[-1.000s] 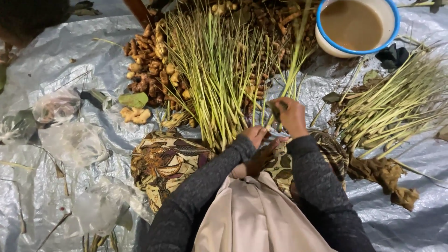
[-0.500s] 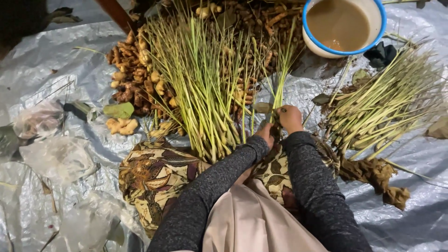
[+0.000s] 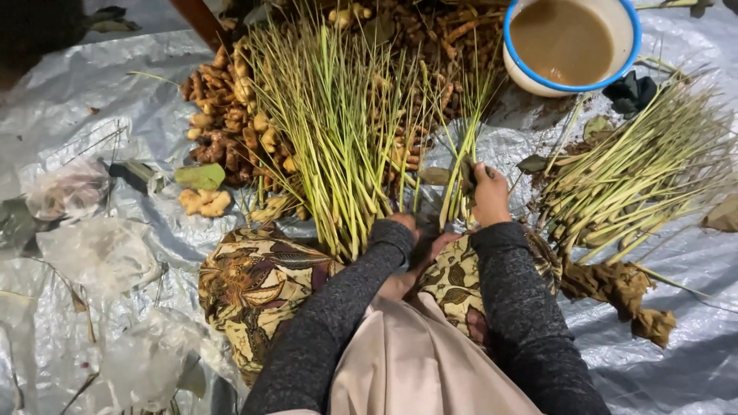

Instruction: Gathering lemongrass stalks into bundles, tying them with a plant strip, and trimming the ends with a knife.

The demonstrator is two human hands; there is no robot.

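Seated on a silver plastic sheet [image 3: 69, 84], knees under patterned cloth. Our right hand [image 3: 489, 194] is closed around a small bunch of green stalks [image 3: 461, 165], gripping it near the base, tips pointing away from us. Our left hand [image 3: 400, 224] sits low at the foot of the big loose pile of stalks [image 3: 338, 131]; it is mostly hidden behind the sleeve, so we cannot tell how far open it is or whether it holds anything.

State of the work, judged from the layout: a separate heap of stalks [image 3: 638, 180] lies to our right, laid roughly parallel, and looks like the portion already sorted. The central pile is larger and fanned out, so we estimate most of the material is left to go through. The bunch in hand sits between the two piles, just beside the central one.

Also present: brown knobbly roots [image 3: 231, 123] behind and left of the pile, and a white basin with a blue rim [image 3: 570, 81] holding muddy brown water, far right.
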